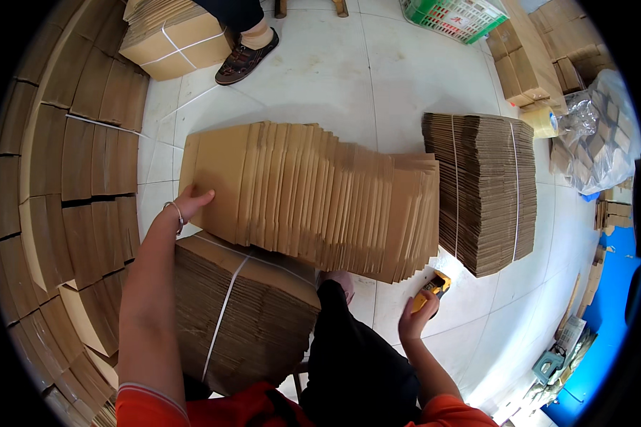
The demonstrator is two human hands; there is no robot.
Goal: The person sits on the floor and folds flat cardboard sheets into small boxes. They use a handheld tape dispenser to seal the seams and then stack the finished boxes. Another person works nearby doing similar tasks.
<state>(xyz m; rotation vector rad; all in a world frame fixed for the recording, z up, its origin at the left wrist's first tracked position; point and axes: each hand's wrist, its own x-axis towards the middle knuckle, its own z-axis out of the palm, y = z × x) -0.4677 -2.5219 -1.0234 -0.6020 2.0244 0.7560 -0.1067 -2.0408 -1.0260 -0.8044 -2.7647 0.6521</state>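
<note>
My left hand (189, 205) presses flat against the left end of a loose, fanned-out row of flattened cardboard boxes (313, 196), which rests partly on a strapped bundle of cardboard (246, 313) under my left arm. A thin bracelet sits on that wrist. My right hand (419, 320) grips a yellow utility knife (434, 286) just below the row's right end, near the floor. My leg in black trousers (349, 349) and a foot show between the hands.
Another strapped cardboard bundle (488, 188) stands to the right. Stacks of flat cardboard (71, 178) curve along the left. A second person's sandalled foot (246, 57) stands at the top beside a tied bundle (174, 39). A tape roll (543, 119), green crate (454, 16) and plastic bags (602, 135) lie far right.
</note>
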